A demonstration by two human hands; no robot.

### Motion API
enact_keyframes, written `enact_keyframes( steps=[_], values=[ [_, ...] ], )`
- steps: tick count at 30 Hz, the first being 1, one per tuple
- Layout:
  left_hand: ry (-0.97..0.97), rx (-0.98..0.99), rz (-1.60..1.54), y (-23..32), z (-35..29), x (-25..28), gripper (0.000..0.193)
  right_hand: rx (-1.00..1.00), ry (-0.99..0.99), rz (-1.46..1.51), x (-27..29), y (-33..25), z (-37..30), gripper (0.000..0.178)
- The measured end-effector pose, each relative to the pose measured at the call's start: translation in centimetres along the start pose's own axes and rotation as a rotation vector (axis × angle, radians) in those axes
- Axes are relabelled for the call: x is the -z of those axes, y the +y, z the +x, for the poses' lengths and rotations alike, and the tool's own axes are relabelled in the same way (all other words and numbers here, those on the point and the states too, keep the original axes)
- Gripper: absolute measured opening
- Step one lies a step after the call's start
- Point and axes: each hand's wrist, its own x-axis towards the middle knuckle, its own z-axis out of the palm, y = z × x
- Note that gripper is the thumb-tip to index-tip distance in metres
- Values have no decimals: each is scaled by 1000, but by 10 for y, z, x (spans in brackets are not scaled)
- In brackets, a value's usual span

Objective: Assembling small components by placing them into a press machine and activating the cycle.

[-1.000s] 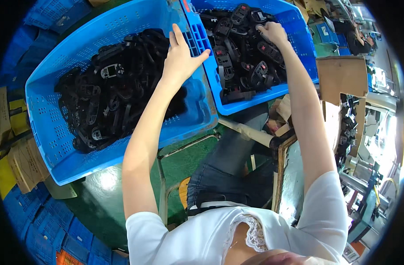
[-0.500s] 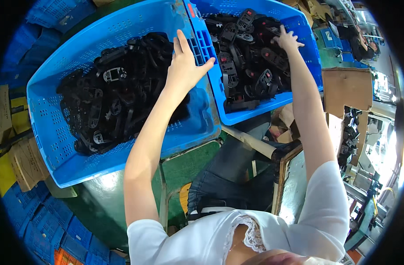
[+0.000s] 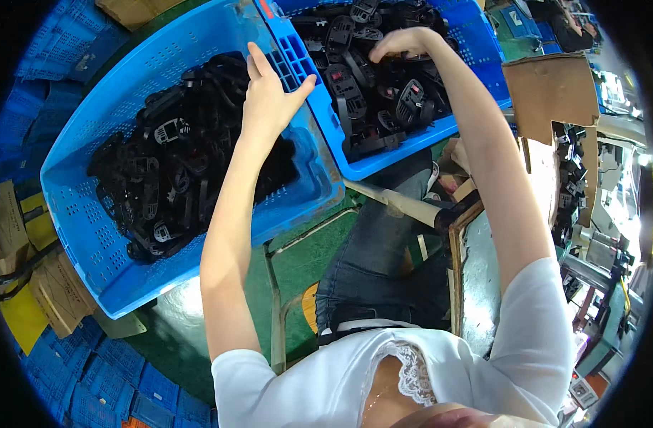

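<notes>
My left hand (image 3: 268,100) is at the right side of the left blue crate (image 3: 126,282), by the edge where the two crates meet. Its fingers are stretched, the thumb stands apart, and nothing is in it. Over the right blue crate (image 3: 383,162), my right hand (image 3: 410,44) bends at the wrist with its fingers pointing left and down. Those fingers are loosely bent close above the black plastic parts (image 3: 346,93), and I see nothing held; the underside is hidden. A heap of similar black parts (image 3: 191,157), some with grey faces, fills much of the left crate.
A cardboard box (image 3: 551,89) and a tray of small black pieces (image 3: 572,178) stand at the right. Stacked blue crates (image 3: 119,371) lie at the lower left, near flattened cardboard (image 3: 59,289). A metal-legged stand (image 3: 275,307) is below the crates. Another person (image 3: 565,28) is far right.
My right hand has swung left across the right crate, and its spread fingers have drawn together and bent. The left hand keeps its pose by the crate edge. The view has shifted slightly.
</notes>
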Motion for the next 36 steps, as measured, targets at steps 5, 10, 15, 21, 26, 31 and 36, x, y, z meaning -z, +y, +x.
enact_keyframes(
  steps=[5, 10, 15, 21, 26, 31, 36],
  values=[
    [-1, 31, 21, -4, -6, 6, 112, -417, 123, 141, 6, -20, -38, 46],
    [63, -18, -32, 2, -4, 6, 110, -283, 561, -425, 21, 6, -53, 26],
    [42, 1, -32, 3, -3, 5, 109, 1, 322, -564, 9, -60, -26, 38],
    [29, 54, -20, 1, -7, 10, 109, -246, -441, -871, -44, -186, -55, 68],
    [17, 31, -45, 2, -4, 8, 110, -512, -130, -869, -105, -126, -53, 87],
    [19, 21, -42, 1, -4, 7, 110, -129, 71, -983, -103, -88, -76, 92],
    [47, 0, -30, -4, -6, 6, 111, -192, 186, -802, -41, -115, -83, 69]
  ],
)
